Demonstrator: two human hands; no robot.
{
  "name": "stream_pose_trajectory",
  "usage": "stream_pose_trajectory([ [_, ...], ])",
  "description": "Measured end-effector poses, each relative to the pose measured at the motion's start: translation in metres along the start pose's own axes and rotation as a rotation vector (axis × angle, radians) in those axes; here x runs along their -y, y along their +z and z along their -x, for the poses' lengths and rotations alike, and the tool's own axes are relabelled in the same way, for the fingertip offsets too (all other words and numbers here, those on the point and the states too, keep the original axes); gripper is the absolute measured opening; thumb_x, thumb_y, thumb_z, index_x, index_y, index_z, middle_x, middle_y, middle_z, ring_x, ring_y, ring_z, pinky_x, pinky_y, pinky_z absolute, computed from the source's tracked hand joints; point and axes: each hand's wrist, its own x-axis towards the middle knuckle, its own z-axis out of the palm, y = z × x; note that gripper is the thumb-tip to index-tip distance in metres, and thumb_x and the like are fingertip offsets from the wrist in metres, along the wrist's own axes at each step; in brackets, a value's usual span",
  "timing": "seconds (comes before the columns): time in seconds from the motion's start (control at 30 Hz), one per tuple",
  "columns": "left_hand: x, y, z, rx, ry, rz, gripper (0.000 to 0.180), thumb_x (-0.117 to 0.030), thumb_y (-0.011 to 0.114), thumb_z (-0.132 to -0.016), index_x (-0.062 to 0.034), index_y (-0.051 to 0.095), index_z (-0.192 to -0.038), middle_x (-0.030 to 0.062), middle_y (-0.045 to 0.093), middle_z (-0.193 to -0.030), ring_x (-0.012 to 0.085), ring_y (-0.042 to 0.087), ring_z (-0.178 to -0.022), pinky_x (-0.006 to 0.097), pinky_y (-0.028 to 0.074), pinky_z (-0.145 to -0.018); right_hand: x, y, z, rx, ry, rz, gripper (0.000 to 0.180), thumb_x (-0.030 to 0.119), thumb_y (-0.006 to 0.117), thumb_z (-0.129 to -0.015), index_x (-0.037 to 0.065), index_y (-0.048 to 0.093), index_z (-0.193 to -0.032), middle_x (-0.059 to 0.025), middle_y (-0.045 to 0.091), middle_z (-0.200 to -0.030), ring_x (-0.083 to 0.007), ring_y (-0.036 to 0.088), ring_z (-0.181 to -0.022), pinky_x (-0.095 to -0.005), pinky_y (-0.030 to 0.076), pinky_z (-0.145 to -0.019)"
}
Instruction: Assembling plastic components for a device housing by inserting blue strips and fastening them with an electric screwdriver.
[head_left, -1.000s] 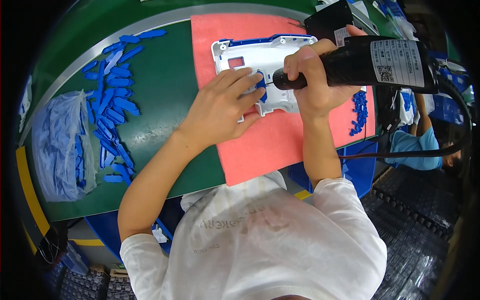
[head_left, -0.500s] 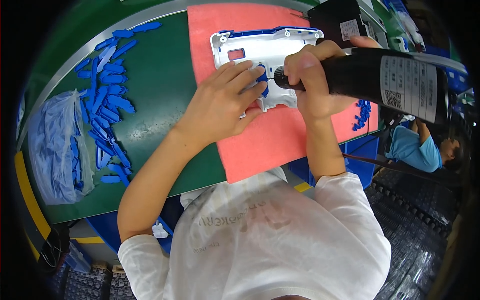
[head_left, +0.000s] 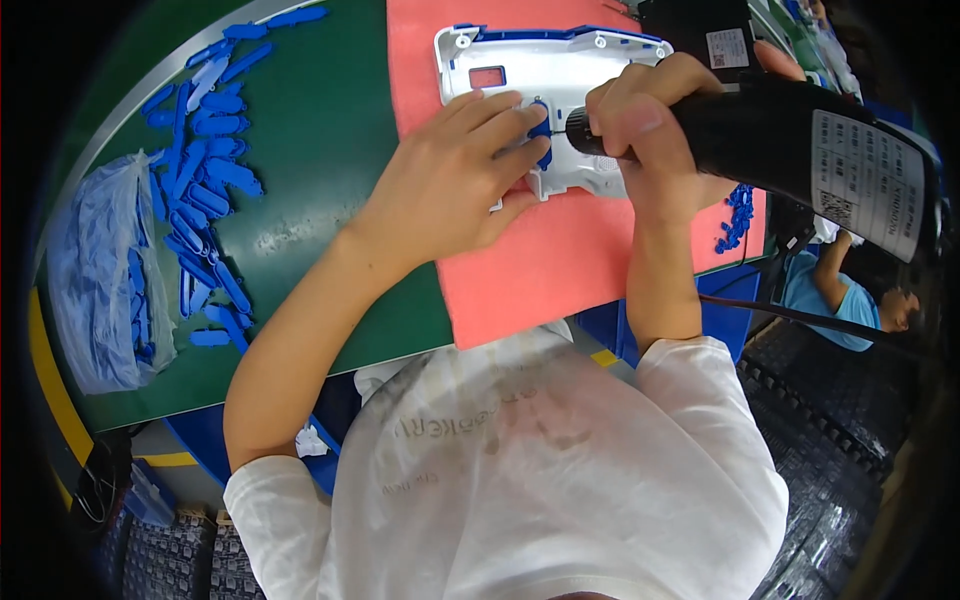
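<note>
A white plastic shell (head_left: 580,97) with blue trim along its far edge lies with its hollow side up. My left hand (head_left: 450,165) bends over its near left part, fingertips on a small blue plastic piece (head_left: 541,135) inside the shell and the thumb by the near edge. In my right hand (head_left: 655,130) is a black electric screwdriver (head_left: 750,140), lying nearly level, fingers wrapped round its front. Its thin bit points left and meets or nearly meets the blue piece; any screw there is too small to make out.
The shell rests on a pink mat (head_left: 520,290) over a green table (head_left: 310,210). Several long blue plastic parts (head_left: 215,180) lie loose at left, beside a clear plastic bag (head_left: 95,280) holding more. Small blue pieces (head_left: 735,220) sit right. A black box (head_left: 700,35) stands behind; a co-worker (head_left: 835,290) is at far right.
The whole view has shifted a little, so the shell and both hands sit higher and further right. The screwdriver's rear end tilts slightly lower; both hands keep nearly the same hold.
</note>
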Motion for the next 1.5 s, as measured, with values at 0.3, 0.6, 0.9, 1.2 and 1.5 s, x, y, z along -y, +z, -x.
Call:
stream_pose_trajectory([
  [0.3,0.002,-0.005,-0.005,-0.013,0.034,-0.046,0.035,-0.017,0.073,-0.067,-0.0006,0.068,-0.097,0.0096,0.06,-0.116,0.0287,0.055,-0.112,0.039,0.047,-0.095,0.0,0.001,0.001,0.077,-0.1,0.195,0.064,-0.014,0.05,-0.079,0.016,0.023,-0.128,-0.0068,0.047,-0.063,-0.0148,0.048,-0.046,-0.0341,0.049,-0.051],
  [0.6,0.02,-0.088,-0.013,-0.444,0.229,-0.054,0.011,-0.009,0.065,-0.075,0.0012,0.067,-0.077,0.0132,0.068,-0.082,0.0286,0.067,-0.072,0.035,0.055,-0.066,0.043,-0.013,-0.002,-0.428,-0.147,-0.048,0.056,0.003,0.066,-0.082,0.007,0.028,-0.122,-0.0061,0.052,-0.059,-0.0172,0.053,-0.048,-0.0321,0.05,-0.052],
  [0.9,0.241,-0.118,-0.1,-0.163,-0.863,-0.946,0.07,-0.029,0.064,-0.079,-0.0131,0.039,-0.143,0.0192,0.028,-0.151,0.044,0.022,-0.14,0.073,0.019,-0.103,0.087,-0.016,0.03,-0.384,-0.143,-0.052,0.07,-0.003,0.061,-0.081,0.007,0.023,-0.139,-0.0079,0.048,-0.068,-0.0175,0.046,-0.047,-0.0324,0.043,-0.044],
  [1.2,0.18,-0.164,-0.058,-0.36,-0.494,-1.144,0.062,-0.006,0.062,-0.079,-0.017,0.043,-0.138,0.012,0.043,-0.139,0.042,0.034,-0.133,0.077,0.033,-0.09,0.095,-0.048,0.036,-0.414,-0.127,-0.008,0.061,-0.003,0.058,-0.083,0.004,0.028,-0.135,-0.0086,0.046,-0.064,-0.0162,0.044,-0.044,-0.0308,0.039,-0.042],
  [1.5,0.121,-0.317,0.192,-0.161,-0.699,-1.232,0.078,0.003,0.066,-0.071,-0.0178,0.042,-0.142,0.0127,0.047,-0.141,0.0417,0.04,-0.131,0.051,0.038,-0.103,0.079,-0.061,0.035,-0.34,-0.084,-0.018,0.064,-0.004,0.063,-0.08,0.004,0.027,-0.133,-0.0083,0.049,-0.062,-0.0184,0.047,-0.046,-0.0342,0.044,-0.047],
])
